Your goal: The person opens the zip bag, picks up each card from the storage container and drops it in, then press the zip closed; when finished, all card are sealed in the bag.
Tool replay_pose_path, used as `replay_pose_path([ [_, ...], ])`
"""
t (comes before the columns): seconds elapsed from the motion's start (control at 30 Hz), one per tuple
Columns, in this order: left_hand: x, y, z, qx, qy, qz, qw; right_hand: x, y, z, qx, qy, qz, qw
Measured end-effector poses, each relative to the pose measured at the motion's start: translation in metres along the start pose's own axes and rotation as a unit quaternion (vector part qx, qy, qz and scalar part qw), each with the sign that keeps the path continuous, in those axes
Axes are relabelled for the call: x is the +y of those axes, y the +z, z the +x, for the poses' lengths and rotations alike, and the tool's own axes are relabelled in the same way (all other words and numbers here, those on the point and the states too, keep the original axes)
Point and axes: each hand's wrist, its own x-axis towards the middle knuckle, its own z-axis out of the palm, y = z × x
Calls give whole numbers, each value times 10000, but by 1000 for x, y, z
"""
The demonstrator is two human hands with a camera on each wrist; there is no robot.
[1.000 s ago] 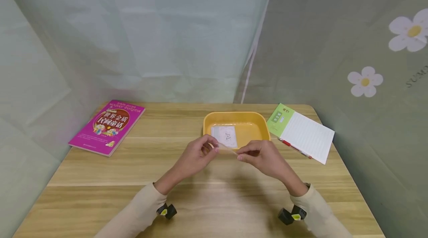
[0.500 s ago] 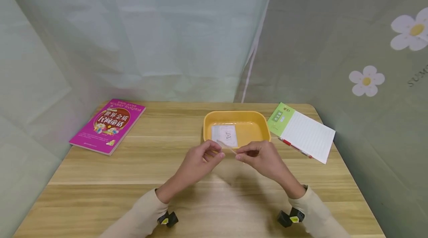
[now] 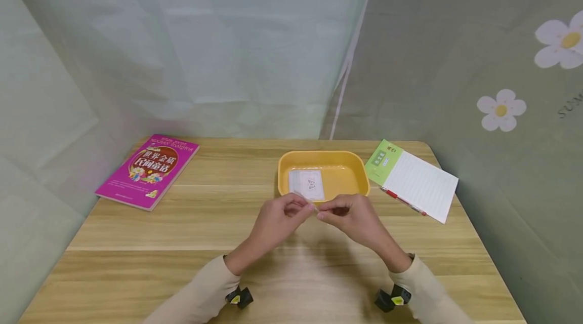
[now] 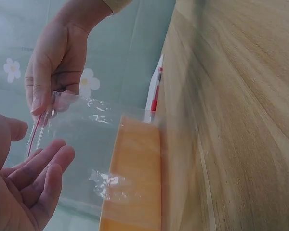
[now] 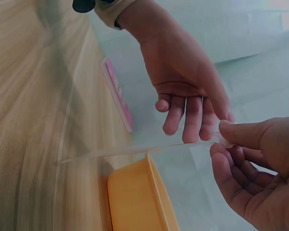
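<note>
R hand (image 3: 357, 218) pinching the clear zip bag (image 4: 79, 127) by its red-striped edge, L hand (image 3: 281, 220) right up against it, fingers loose, thumb apart from them. Bag's held above the surface (image 3: 191, 235), at the near side of the yellow tray (image 3: 323, 153). Gap b/w thumbs has shrunk vs. 0.5 s ago! Wood-grain surface, pink bk (image 3: 148, 172) far L, notepad (image 3: 421, 182) + pen (image 3: 404, 201) R, pale hangings (image 3: 237, 61) behind.

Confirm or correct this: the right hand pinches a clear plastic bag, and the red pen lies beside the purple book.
Not beside the purple book: the head view shows the red pen beside the notebook. The right hand does pinch a clear plastic bag.
</note>
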Motion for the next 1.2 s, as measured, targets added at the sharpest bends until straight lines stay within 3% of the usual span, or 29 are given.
replay_pose_path([
  [0.27, 0, 2, 2, -172, -102, -163, 9997, -1, 1, -1, -67, -32, 12, 10000],
  [0.6, -1, 4, 5, -672, -530, -1196, 9891, 2, 4, -2, -189, -22, 127, 9997],
  [0.93, -1, 3, 4, -787, -718, -1267, 9862, 2, 13, 0, 65, 207, 106, 9997],
  [1.2, 2, 0, 5, -863, -640, -1435, 9838, 2, 15, 0, -344, -29, 119, 9993],
])
